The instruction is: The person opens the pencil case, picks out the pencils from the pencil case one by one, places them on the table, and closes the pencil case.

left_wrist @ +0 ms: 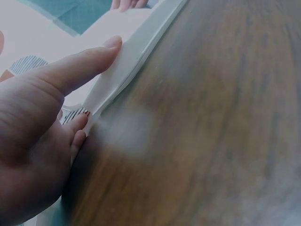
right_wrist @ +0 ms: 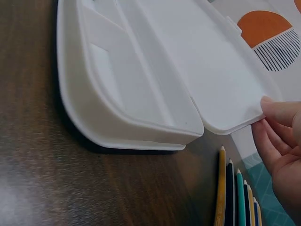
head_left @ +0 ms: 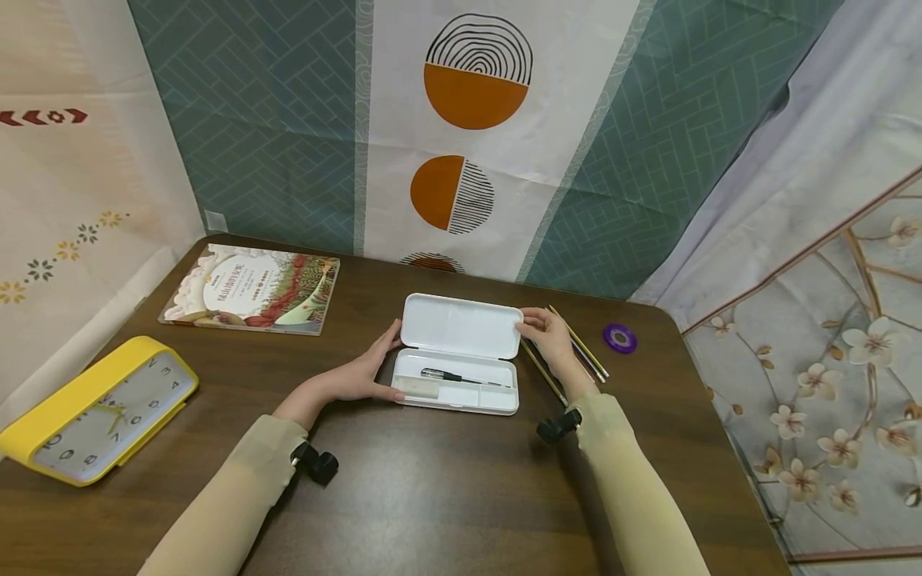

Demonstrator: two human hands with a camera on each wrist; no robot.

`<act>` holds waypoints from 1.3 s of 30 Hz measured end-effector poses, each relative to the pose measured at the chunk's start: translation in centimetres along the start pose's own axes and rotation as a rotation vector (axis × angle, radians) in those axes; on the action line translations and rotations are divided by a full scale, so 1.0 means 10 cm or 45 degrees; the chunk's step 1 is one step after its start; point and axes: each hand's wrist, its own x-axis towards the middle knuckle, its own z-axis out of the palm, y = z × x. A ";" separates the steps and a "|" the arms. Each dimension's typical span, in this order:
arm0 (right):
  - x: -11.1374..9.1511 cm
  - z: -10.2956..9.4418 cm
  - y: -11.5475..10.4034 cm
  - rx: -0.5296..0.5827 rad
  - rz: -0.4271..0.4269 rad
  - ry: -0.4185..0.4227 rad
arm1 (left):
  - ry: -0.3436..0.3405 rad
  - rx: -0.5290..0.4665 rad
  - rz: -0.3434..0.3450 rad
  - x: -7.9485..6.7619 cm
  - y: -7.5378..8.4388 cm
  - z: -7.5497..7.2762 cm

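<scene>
A white pencil case (head_left: 456, 353) lies with its lid raised on the brown table. Inside its tray are a black-and-clear pen (head_left: 454, 376) and a whitish block (head_left: 418, 387) at the left. My left hand (head_left: 358, 374) is spread at the case's left end, its straight thumb at the front corner and its fingers beside the lid. With thumb and fingers, my right hand (head_left: 549, 336) pinches the lid (right_wrist: 221, 70) at its right edge. Several pencils (right_wrist: 230, 188) lie to the right of the case, partly behind the right hand and wrist in the head view.
A purple ring-shaped item (head_left: 620, 338) lies at the right. At the back left is a picture book (head_left: 252, 288), and a yellow clock (head_left: 101, 408) stands at the left edge. Patterned curtains (head_left: 288, 120) hang behind the table and at its sides.
</scene>
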 end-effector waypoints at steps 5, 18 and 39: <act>-0.06 0.00 0.04 0.051 -0.066 0.077 | -0.009 0.011 -0.028 0.00 0.00 0.00; -0.30 -0.12 0.00 0.026 -0.170 0.021 | 0.005 -0.021 -0.010 0.00 0.00 -0.01; -0.48 -0.30 0.11 0.065 -0.218 -0.482 | 0.087 -0.049 0.040 0.02 -0.06 0.03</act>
